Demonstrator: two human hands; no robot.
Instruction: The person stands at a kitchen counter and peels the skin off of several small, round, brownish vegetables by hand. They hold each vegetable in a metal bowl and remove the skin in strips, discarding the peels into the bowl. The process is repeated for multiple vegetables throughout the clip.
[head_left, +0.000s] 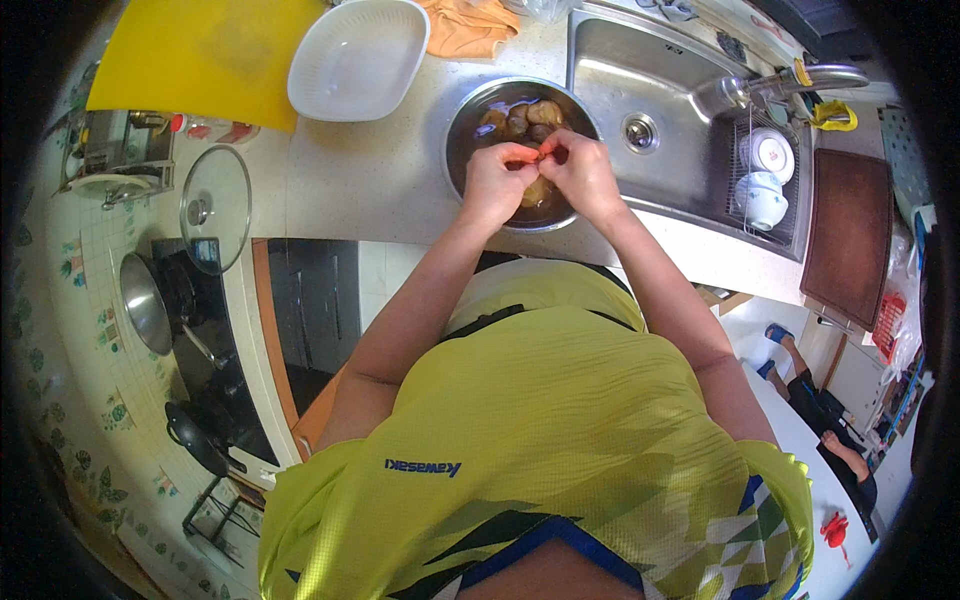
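Observation:
A round metal bowl (459, 176) of brownish water stands on the counter, just left of the sink. Several brown, rounded food pieces (545, 113), perhaps soaked mushrooms, lie in it. My left hand (495, 180) and my right hand (581, 169) meet above the bowl, fingertips almost touching. Between them they pinch a small dark piece, mostly hidden by the fingers; its kind cannot be told. More of the pale brown food shows in the water beneath the hands.
A white plastic basin (360, 64) and a yellow board (202, 60) are at the back left. A glass lid (216, 210) lies near the stove with its pans. Right are a steel sink (675, 135), bowls in a wire rack (761, 191) and a brown board (847, 236). Another person sits lower right.

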